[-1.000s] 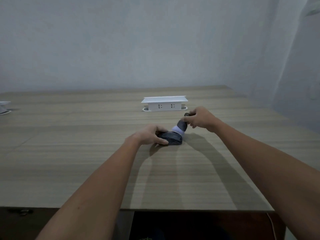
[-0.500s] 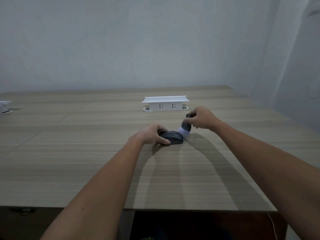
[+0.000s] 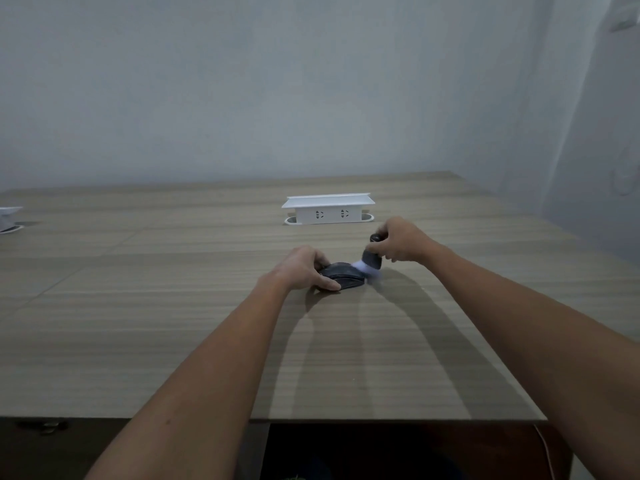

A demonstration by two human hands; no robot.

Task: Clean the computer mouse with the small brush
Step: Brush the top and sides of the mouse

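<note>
A black computer mouse [image 3: 346,276] lies on the wooden table [image 3: 138,323] near the middle. My left hand [image 3: 302,268] grips its left side and holds it down, hiding part of it. My right hand [image 3: 398,241] is closed around the dark handle of a small brush [image 3: 371,258]. The brush's pale bristles point down and left and touch the mouse's right end, blurred by motion.
A white pop-up socket box [image 3: 328,209] stands on the table just beyond the hands. Another white object [image 3: 8,218] sits at the far left edge. The table's front edge runs below my forearms, and a wall rises close on the right.
The brush has swept from the top of the mouse to its right end, and my right hand has shifted slightly right. My left hand still holds the mouse in place.
</note>
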